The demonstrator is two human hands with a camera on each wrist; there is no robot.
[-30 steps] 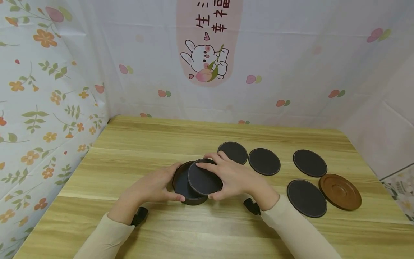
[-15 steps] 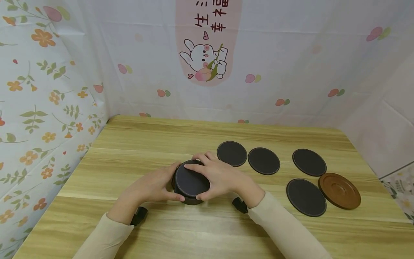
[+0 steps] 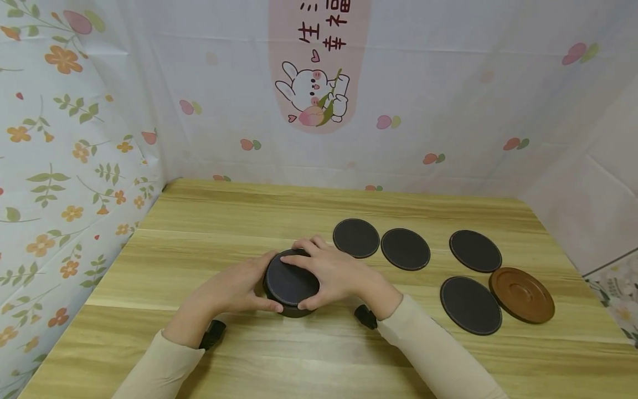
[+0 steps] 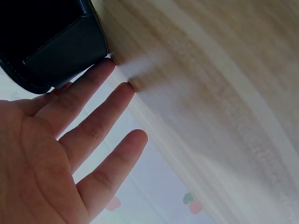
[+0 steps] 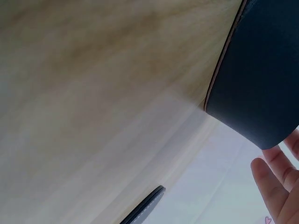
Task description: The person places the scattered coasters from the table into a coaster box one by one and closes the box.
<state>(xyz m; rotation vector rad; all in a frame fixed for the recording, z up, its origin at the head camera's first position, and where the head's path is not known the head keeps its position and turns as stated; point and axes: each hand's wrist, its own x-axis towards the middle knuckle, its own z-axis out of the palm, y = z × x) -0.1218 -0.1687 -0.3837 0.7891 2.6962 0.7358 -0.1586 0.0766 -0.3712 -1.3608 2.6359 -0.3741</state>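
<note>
A round black coaster (image 3: 291,281) with pale edge stitching lies over the mouth of a round dark holder (image 3: 297,312) on the table. My left hand (image 3: 231,289) grips the holder's left side, its thumb at the near edge and fingers behind. From the right, my right hand (image 3: 335,271) holds the coaster by its rim, thumb in front and index finger over the top. In the left wrist view, the holder's wall (image 4: 70,56) has a cut-out, and the other fingers (image 4: 112,163) spread loosely. The right wrist view shows the holder's smooth dark side (image 5: 261,70). The holder's inside is hidden.
Two black coasters, one at the back (image 3: 356,238) and another (image 3: 405,249) beside it, lie right of the hands. Farther right are two more, a back one (image 3: 476,251) and a front one (image 3: 471,305), next to a brown round lid (image 3: 521,295). A printed cloth (image 3: 224,111) hangs behind the table.
My right hand has moved left with the coaster, from overhanging the holder's right side to lying squarely over its mouth. My left hand has stayed on the holder.
</note>
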